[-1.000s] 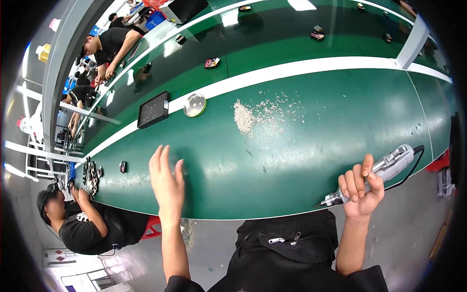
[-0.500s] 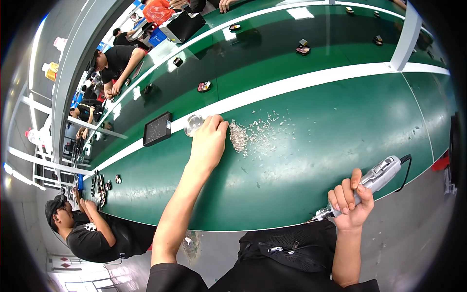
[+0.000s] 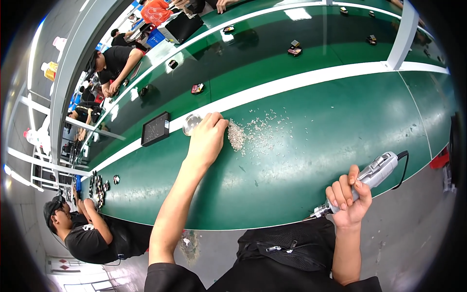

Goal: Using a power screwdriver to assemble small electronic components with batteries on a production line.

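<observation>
My left hand (image 3: pixel 208 138) rests on the green bench at the left edge of a heap of tiny silvery screws (image 3: pixel 236 137). Its fingers are curled together, and their tips touch the heap; whatever is pinched there is too small to make out. Just left of the knuckles is a clear round dish (image 3: pixel 191 124), partly hidden by the hand. My right hand (image 3: pixel 349 198) is wrapped around a grey electric screwdriver (image 3: pixel 378 170) at the bench's near edge. The tool lies slanted, its bit pointing down and left, its black cord leaving the upper end.
A black tray (image 3: pixel 155 129) with small pieces stands left of the dish. Beyond a white rail (image 3: pixel 292 82), small dark assemblies (image 3: pixel 294 48) sit on a green belt. A grey post (image 3: pixel 404 39) rises at right. At left, a co-worker (image 3: pixel 87 228) sits by a cluster of parts (image 3: pixel 99 190).
The assemblies on the belt beyond the rail have shifted a little to the left. My left hand stays at the screw heap, and my right hand still holds the screwdriver.
</observation>
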